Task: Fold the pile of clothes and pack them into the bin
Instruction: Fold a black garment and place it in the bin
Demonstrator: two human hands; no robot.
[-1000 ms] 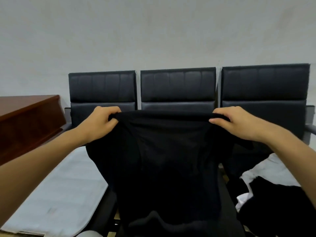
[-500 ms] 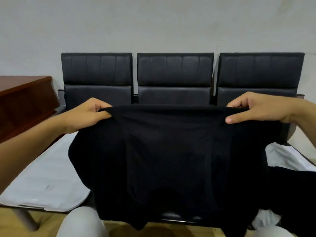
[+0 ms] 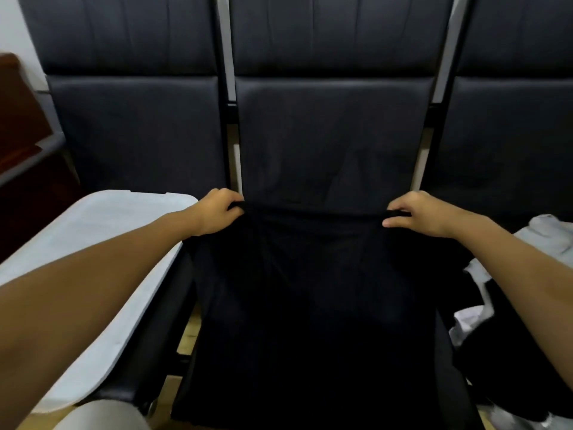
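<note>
A black garment (image 3: 313,290) lies spread over the middle chair seat, its top edge near the base of the backrest. My left hand (image 3: 217,214) grips the garment's top left corner. My right hand (image 3: 412,214) pinches the top right corner between thumb and fingers. A pile of black and white clothes (image 3: 508,305) sits on the right chair seat. A flat white lid or bin (image 3: 93,259) lies on the left chair seat; I cannot tell which.
Three black padded chairs (image 3: 328,128) stand in a row against the wall. A dark wooden desk (image 3: 21,135) is at the far left. Light wooden floor (image 3: 189,330) shows between the seats. My knee (image 3: 99,415) is at the bottom left.
Both hands have lowered the black garment from being held up in the air down onto the middle seat. The view has tilted downward and closer to the chairs.
</note>
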